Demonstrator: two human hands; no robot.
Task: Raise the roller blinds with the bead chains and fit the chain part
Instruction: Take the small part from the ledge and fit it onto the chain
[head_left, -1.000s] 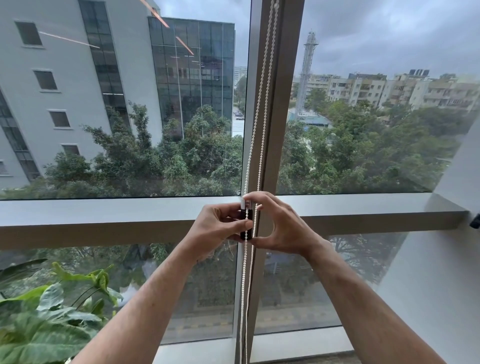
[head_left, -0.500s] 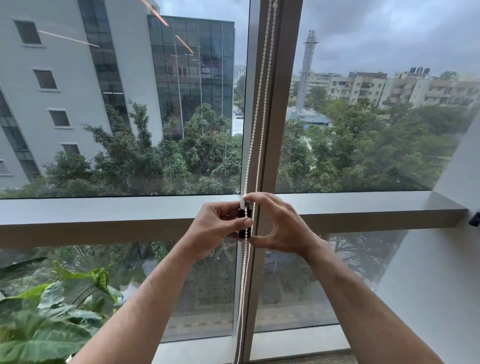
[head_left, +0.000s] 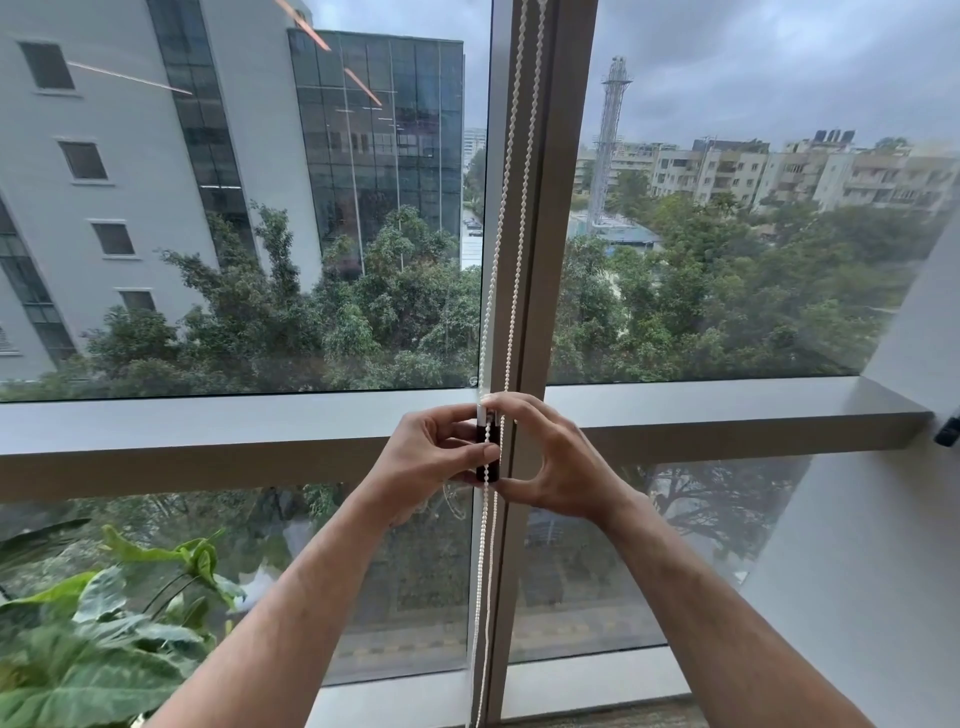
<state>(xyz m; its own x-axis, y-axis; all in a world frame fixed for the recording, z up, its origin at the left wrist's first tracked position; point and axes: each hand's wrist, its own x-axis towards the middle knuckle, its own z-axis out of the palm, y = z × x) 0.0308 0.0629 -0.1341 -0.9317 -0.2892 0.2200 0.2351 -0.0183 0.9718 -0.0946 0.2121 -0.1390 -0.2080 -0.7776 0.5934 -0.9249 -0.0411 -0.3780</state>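
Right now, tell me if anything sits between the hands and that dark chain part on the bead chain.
Nothing visible does. The left hand and right hand already pinch the dark chain part from either side, with the bead chain running down its front.

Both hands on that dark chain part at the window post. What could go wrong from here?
1. The dark part is only pinched between the left hand and right hand, so it could slip and drop.
2. Two bead chains run close together here; the wrong strand may get caught.
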